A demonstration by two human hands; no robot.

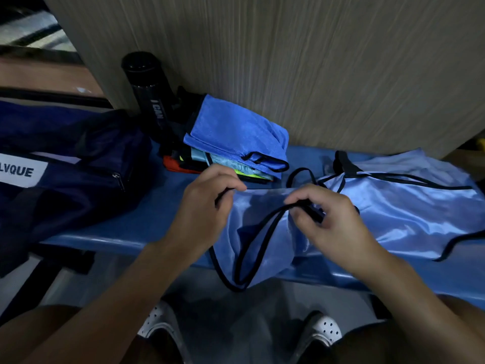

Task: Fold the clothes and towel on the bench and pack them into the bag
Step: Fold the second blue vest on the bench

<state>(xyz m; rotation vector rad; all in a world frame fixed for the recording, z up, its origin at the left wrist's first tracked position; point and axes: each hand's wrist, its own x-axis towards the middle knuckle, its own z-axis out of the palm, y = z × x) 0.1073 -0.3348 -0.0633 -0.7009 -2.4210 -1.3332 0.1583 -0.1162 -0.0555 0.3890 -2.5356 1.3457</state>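
White shoes (324,331) stood on the floor below; the left hand (207,203) and right hand (330,222) each pinched the black trim of a light-blue garment (393,211) spread on the blue bench (136,227), beside a folded stack (236,143); the navy bag (65,164) lay at left, a black bottle (147,85) standing between them.

On your left, the white label (22,172) on the navy bag (86,195) reads "LVQUE" in dark capitals (the frame edge cuts off the start of the word, so there may be more letters). On the black bottle (148,88) standing behind that bag, you can read "I CAN" in white capitals running down its side. Anything lower on it cannot be made out.
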